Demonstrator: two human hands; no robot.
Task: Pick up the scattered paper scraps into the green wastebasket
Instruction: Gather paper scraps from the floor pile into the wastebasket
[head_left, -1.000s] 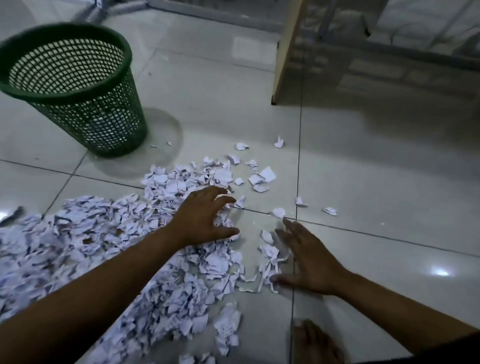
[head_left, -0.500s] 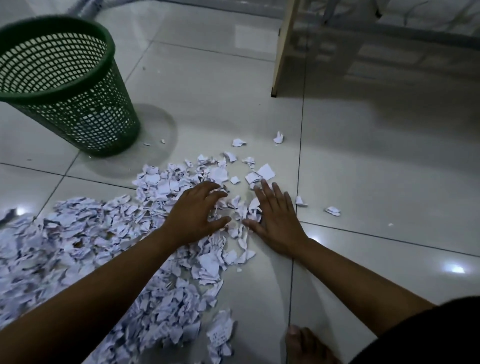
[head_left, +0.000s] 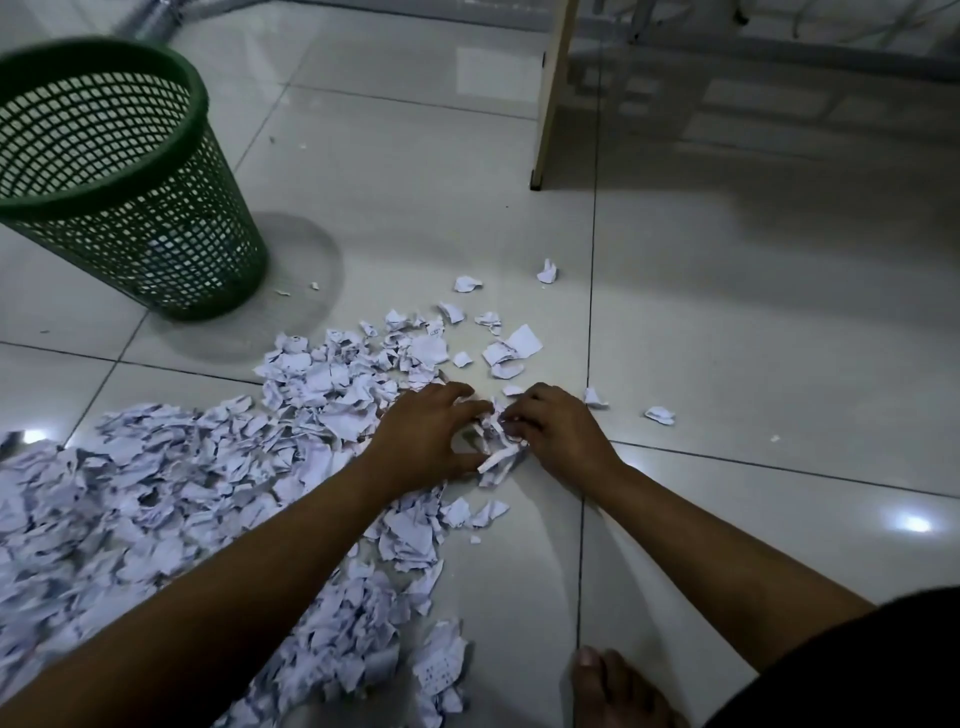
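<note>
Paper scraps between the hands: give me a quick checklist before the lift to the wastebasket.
1. Both hands on the bunch: left hand and right hand curl round the scraps between them: ok.
2. Grip closed underneath: cannot tell, the undersides are hidden.
3. Green wastebasket upright, mouth open: ok.
4. Floor path from the hands to the basket free of obstacles: ok.
5. Strays beyond the bunch, such as the scrap to the right: not ok, still on the floor.
6. Big pile on the left: not ok, still uncollected.
</note>
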